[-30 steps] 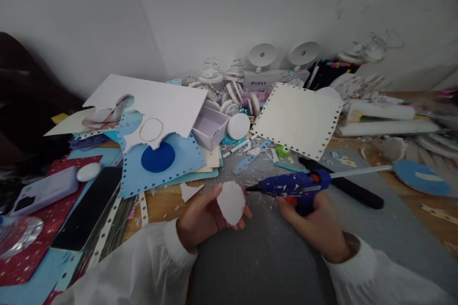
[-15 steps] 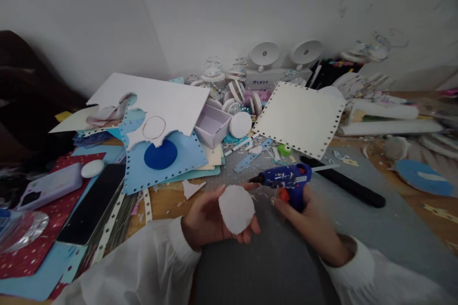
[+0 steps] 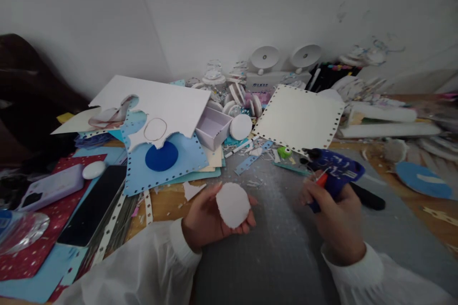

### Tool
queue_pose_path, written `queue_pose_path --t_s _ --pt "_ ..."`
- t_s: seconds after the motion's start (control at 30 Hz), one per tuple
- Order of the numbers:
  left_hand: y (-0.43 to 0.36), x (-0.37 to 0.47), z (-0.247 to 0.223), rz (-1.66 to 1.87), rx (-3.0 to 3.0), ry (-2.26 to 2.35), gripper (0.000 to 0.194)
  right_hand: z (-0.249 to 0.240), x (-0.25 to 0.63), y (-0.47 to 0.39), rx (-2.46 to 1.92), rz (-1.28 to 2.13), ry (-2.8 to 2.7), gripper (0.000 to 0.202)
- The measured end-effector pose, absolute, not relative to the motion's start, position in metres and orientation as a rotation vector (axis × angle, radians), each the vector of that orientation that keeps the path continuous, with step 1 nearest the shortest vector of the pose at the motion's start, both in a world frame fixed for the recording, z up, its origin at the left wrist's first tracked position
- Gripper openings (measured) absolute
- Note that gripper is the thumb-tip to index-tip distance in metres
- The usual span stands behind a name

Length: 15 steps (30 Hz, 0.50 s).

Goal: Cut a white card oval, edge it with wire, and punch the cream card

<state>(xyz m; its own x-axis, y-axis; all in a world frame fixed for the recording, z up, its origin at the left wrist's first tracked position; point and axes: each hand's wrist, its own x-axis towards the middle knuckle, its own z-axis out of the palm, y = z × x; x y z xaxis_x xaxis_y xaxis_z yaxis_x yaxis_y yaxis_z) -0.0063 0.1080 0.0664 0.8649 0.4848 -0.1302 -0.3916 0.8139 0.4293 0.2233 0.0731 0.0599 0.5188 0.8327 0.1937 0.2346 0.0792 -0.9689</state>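
In the middle of the head view my left hand [image 3: 207, 219] holds a round white disc [image 3: 233, 205], its flat face turned up toward me. My fingers curl around the disc's far side and lower edge. Further right, my right hand [image 3: 336, 219] grips a blue hot glue gun [image 3: 338, 171] with an orange trigger, raised above the grey cutting mat [image 3: 279, 252]. The glue gun points left and is smeared by motion. Partly hidden behind it lies a black bar-shaped thing [image 3: 368, 197]. A similar white disc [image 3: 241, 127] leans by the open white box [image 3: 213, 128].
Blue paper [image 3: 193, 157], a dark blue disc [image 3: 161, 156] and white cut-out card [image 3: 175, 105] lie at left. A cream sheet [image 3: 300, 116] stands tilted at the back. A black phone [image 3: 93, 205] and plastic bottle [image 3: 25, 231] are near left. Paper scraps litter the mat's far edge.
My right hand has carried the glue gun to the right, away from the white disc. My left hand still holds the disc, nearly in place.
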Motion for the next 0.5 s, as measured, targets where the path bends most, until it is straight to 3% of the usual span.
queue_pose_path --t_s 0.23,0.5 --pt "0.108 -0.003 0.065 0.479 0.443 0.249 0.061 0.059 0.221 0.061 -1.592 0.351 -1.115 0.02" --pt "0.108 0.001 0.058 0.43 0.548 0.3 0.064 0.066 0.214 0.057 -1.399 0.273 -1.612 0.011"
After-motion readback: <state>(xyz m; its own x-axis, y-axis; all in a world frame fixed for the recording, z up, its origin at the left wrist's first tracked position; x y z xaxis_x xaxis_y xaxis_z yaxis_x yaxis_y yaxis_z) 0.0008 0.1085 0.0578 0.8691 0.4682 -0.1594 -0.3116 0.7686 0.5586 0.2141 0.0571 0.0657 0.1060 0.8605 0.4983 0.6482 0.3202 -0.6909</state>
